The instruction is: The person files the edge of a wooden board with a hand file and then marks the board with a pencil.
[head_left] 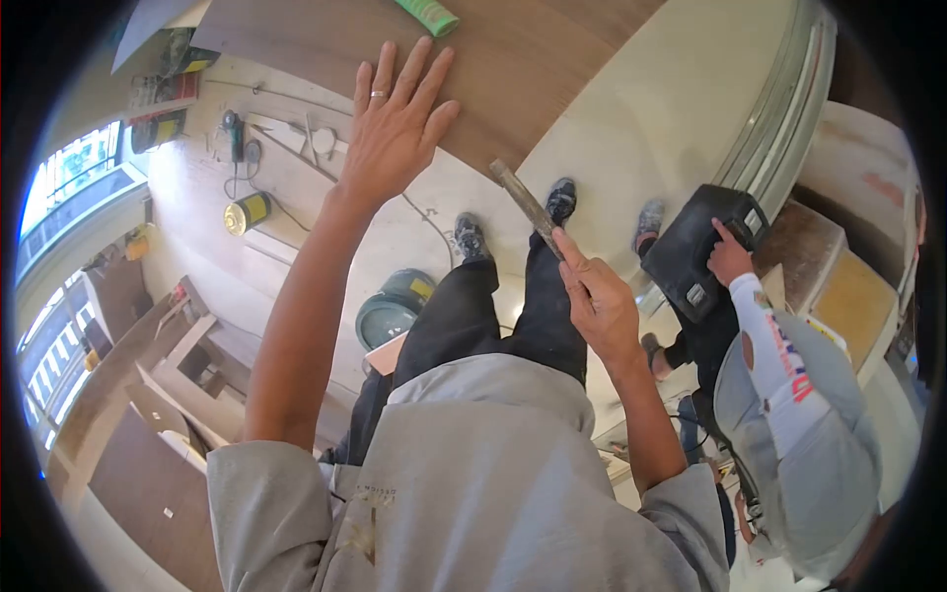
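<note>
My left hand lies palm down on the edge of a brown wood-grain panel, fingers stretched out, with a ring on one finger. Just beyond the fingertips is a green ribbed tube-shaped thing, partly cut off by the top of the view. My right hand is closed around the near end of a narrow grey-brown file. The file's far end points up and left, close to the panel's near edge.
At the right a co-worker with a cap has a hand on a black case. A lidded bucket stands beside my legs. A yellow can, a corded power tool and cables lie on the floor. Boards fill the lower left.
</note>
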A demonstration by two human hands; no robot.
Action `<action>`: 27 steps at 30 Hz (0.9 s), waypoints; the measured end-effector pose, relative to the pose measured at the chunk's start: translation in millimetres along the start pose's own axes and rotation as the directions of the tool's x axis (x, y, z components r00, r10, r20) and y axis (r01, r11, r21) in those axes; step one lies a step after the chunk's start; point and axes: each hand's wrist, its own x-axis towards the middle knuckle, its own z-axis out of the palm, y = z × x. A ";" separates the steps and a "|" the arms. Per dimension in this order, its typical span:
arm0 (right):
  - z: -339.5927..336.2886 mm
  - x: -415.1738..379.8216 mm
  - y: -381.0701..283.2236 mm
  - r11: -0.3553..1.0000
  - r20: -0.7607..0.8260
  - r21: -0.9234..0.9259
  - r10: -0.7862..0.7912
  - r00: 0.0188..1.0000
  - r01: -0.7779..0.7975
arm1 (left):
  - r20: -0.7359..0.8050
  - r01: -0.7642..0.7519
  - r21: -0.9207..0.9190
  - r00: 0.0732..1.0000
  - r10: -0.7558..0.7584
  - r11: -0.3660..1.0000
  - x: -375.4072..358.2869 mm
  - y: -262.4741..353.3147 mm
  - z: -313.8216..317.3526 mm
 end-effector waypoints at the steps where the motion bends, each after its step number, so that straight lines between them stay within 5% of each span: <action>1: 6.0 -0.9 1.3 0.998 0.003 -0.059 -0.009 1.000 0.010 | -0.009 -0.010 0.003 1.000 0.010 1.000 -0.5 -0.8 1.4; 3: 16.0 11.1 1.8 0.988 -0.012 -0.150 -0.050 0.999 0.048 | -0.040 -0.029 -0.005 0.999 0.029 1.000 -0.5 -1.8 6.8; 8: 43.7 79.2 -19.3 0.996 -0.145 -0.049 -0.075 0.987 0.068 | -0.090 -0.052 0.024 0.995 0.054 0.998 -1.0 -6.5 12.9; 11: 33.8 52.4 -28.5 0.996 -0.106 -0.086 0.025 0.994 -0.034 | -0.105 -0.091 -0.085 0.991 0.081 0.992 -4.1 -19.9 7.8; 15: 31.0 -19.5 -21.7 0.995 -0.071 -0.009 0.099 0.993 -0.100 | -0.123 -0.110 -0.015 0.987 0.107 0.994 -12.5 -24.6 8.0; 17: 34.7 4.2 -14.7 0.993 -0.069 -0.074 0.090 0.994 -0.095 | -0.161 -0.134 0.018 0.978 0.135 0.991 -5.7 -27.0 13.5; 20: 45.8 64.0 -32.9 0.998 -0.106 -0.065 0.018 0.994 -0.025 | 0.093 -0.095 -0.059 0.991 0.100 0.994 2.1 -25.8 -8.0; 27: 34.7 17.1 -25.0 0.984 -0.088 -0.146 0.094 0.992 -0.106 | -0.025 -0.024 -0.100 0.999 0.022 0.995 3.4 -29.6 -8.2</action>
